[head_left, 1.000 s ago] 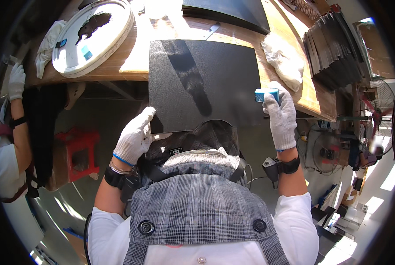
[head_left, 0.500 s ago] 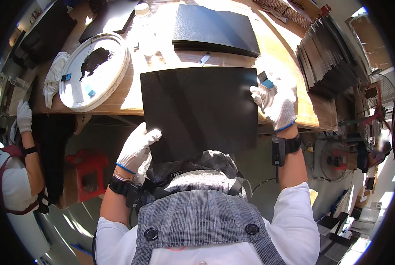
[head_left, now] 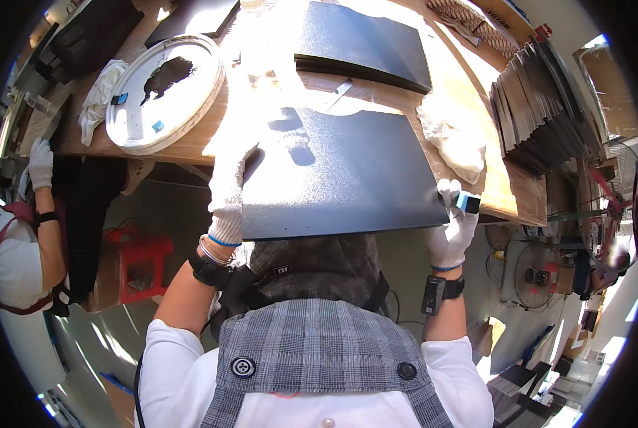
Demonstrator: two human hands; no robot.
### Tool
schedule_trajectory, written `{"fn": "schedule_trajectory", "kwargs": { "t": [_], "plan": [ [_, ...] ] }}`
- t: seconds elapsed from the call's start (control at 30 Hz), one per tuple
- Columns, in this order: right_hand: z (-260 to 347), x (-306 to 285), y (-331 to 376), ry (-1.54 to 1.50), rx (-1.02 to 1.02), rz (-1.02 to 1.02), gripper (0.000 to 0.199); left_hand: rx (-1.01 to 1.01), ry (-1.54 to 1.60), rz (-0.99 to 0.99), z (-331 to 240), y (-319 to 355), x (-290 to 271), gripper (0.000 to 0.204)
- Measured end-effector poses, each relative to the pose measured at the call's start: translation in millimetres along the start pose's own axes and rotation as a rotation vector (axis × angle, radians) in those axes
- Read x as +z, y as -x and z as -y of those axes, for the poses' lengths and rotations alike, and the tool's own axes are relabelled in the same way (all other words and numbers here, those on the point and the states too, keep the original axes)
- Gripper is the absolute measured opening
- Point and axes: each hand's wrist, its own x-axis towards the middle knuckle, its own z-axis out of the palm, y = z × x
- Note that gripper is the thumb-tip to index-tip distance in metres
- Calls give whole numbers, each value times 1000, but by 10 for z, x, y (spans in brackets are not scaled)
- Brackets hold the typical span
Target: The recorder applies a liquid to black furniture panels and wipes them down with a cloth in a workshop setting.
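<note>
A black rectangular panel (head_left: 347, 175) lies tilted before me, its near edge toward my apron and its far part over the table edge. Sunlight glares on its upper left. My left hand (head_left: 228, 189), in a white knit glove, is closed on the panel's left edge, its thumb near the top surface. At the near right corner, my gloved right hand (head_left: 453, 228) grips the panel's edge. A small blue-and-black block (head_left: 467, 202), like a sponge, is also held between its fingers.
A white round lid (head_left: 137, 128) with black smears and small blue pieces sits at left beside a white cloth (head_left: 103, 93). Stacked black panels (head_left: 365, 50) lie beyond, with a white bag (head_left: 462, 146) and upright panels (head_left: 533, 107) at right. Another person's gloved hand (head_left: 41, 162) is far left.
The panel has tipped flatter, its surface now catching the sunlight. My right hand has come down and nearer to the panel's near corner, uncovering the white bag. My left hand has moved up its edge.
</note>
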Motion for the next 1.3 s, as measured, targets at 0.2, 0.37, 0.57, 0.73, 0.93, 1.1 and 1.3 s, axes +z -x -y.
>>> {"fn": "schedule_trajectory", "kwargs": {
  "t": [0.2,0.37,0.57,0.73,0.93,1.1,1.3],
  "plan": [
    [21,-230,296,560,-79,202,46,104,-509,389,-73,617,-170,30],
    [207,228,196,1343,69,264,64,-919,1184,242,-91,864,-270,76],
    [-43,935,-154,980,-86,67,65,-891,1446,149,-251,908,-251,82],
    [-535,1275,-310,871,327,354,65,-836,1505,92,-305,880,-264,84],
    [-1277,1106,-834,451,359,204,72,-841,1469,99,-144,955,-205,81],
    [-1794,1245,-197,308,578,468,78,-711,1360,314,-79,1031,-217,74],
    [-1213,1175,168,423,1126,363,64,-931,1795,164,-42,1022,-217,80]
  ]
}}
